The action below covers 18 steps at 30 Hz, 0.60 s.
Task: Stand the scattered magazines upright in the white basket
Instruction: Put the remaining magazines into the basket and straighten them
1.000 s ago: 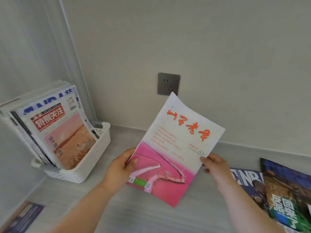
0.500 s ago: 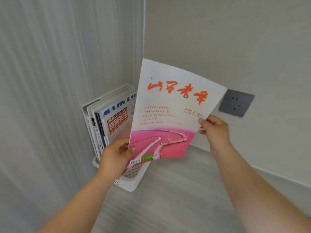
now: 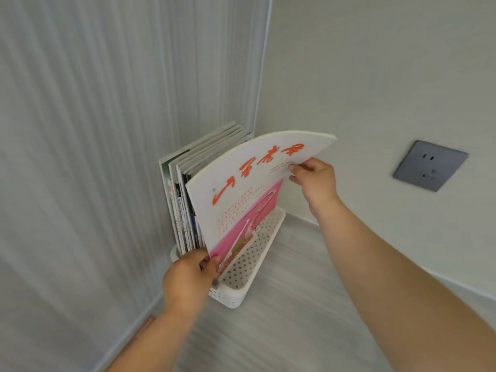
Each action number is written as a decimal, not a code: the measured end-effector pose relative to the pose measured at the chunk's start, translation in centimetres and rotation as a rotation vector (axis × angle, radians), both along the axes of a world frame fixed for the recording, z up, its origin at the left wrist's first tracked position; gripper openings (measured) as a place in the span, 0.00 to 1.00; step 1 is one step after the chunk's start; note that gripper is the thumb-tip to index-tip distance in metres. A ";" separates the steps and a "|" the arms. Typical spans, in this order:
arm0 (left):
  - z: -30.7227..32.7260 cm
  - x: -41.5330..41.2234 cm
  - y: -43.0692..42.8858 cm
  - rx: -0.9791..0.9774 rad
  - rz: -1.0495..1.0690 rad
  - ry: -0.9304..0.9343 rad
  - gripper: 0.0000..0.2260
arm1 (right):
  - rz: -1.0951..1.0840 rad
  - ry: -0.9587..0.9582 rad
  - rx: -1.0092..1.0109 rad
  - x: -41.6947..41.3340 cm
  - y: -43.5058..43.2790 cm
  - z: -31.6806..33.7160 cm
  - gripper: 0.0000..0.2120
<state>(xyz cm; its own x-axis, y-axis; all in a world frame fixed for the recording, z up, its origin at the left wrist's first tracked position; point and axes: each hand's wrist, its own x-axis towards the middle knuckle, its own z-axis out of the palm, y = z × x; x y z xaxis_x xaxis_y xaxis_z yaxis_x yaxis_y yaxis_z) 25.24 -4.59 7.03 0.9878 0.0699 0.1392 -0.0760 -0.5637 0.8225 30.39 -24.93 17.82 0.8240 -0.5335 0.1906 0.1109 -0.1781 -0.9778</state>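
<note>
Magazine with white-and-pink cover and orange lettering (image 3: 241,200) half-entered into white perforated plastic basket (image 3: 257,253)

My left hand (image 3: 188,280) pinches its lower corner; my right hand (image 3: 314,181) pinches its top edge; upright magazines (image 3: 188,189) stand just behind.

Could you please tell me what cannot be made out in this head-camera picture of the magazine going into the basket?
- Head view: the covers of the standing magazines are hidden by the pink magazine.
- Its lower edge is hidden by the left hand and the white basket wall; seating unclear.
- Its small print is blurred.
- The remaining scattered magazines lie outside the frame.
</note>
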 end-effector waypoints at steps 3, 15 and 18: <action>-0.6 0.0 0.6 0.089 0.006 -0.033 0.10 | 0.001 0.045 0.002 1.2 1.0 -1.2 0.11; -2.0 0.7 1.8 0.180 -0.035 -0.197 0.04 | 0.106 0.314 0.071 2.7 1.5 -5.9 0.20; -2.0 1.0 1.6 0.131 0.014 -0.160 0.05 | 0.199 0.352 0.052 2.2 2.7 -6.8 0.30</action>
<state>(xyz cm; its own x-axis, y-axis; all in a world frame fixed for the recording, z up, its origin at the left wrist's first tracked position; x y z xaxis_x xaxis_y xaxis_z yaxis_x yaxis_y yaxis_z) 26.27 -2.99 5.07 0.9514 0.0546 0.3030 -0.1909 -0.6674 0.7198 32.55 -22.20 11.05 0.9224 -0.3582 -0.1443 -0.2045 -0.1360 -0.9694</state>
